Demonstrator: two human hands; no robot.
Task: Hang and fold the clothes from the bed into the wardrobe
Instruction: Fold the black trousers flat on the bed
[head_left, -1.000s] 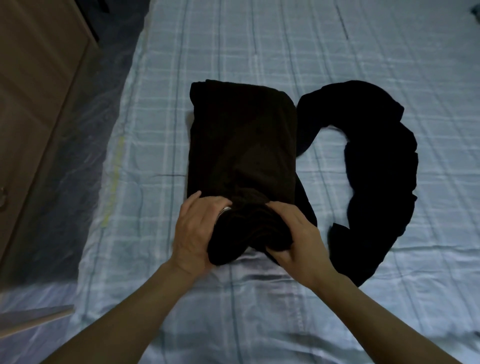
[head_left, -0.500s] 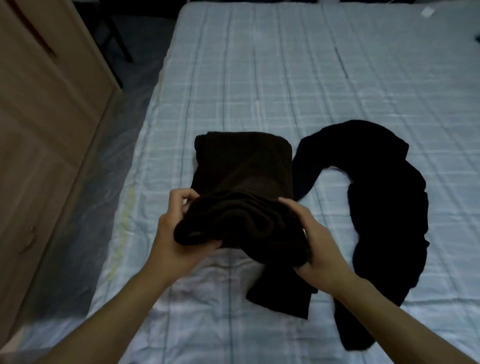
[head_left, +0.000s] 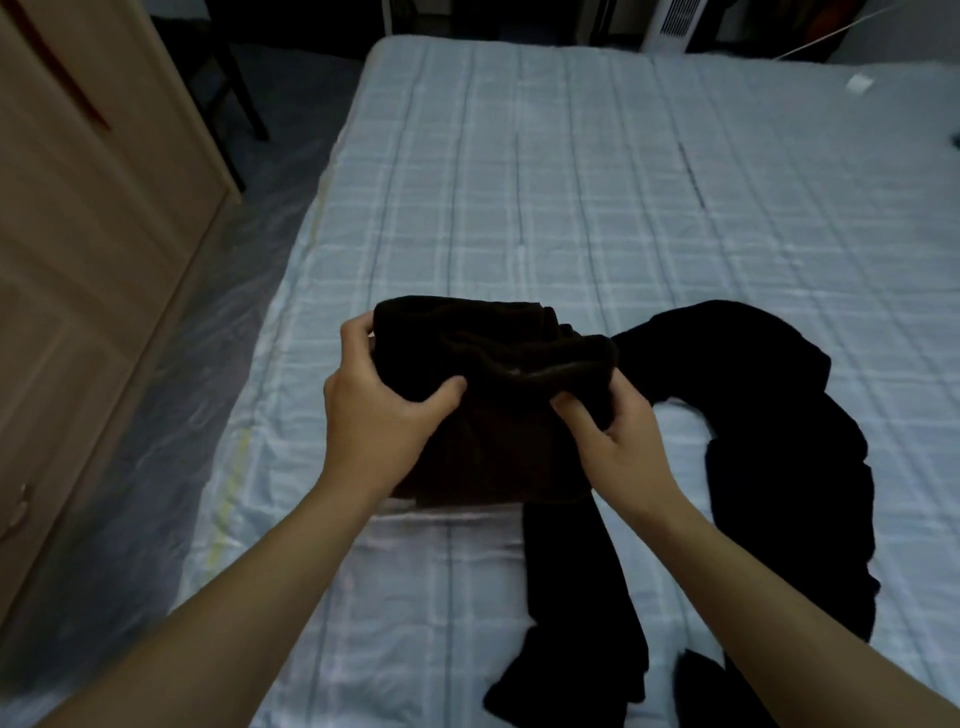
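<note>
Brown garment (head_left: 493, 364) gripped on both sides

Left hand (head_left: 379, 415) curls round the folded brown garment's left edge, thumb on the near face. Right hand (head_left: 613, 447) pinches its rolled right rim. Garment is at the near half of the pale checked bed (head_left: 519, 208). Black garment (head_left: 779, 441) sprawls alongside on the right, touching. Wooden wardrobe (head_left: 93, 234) at left.

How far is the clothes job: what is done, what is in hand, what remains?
Done: the brown garment looks folded. In hand: the left hand and right hand grip its upper fold. Remaining: the black garment lies unfolded on the bed; neither is in the wardrobe yet.
</note>
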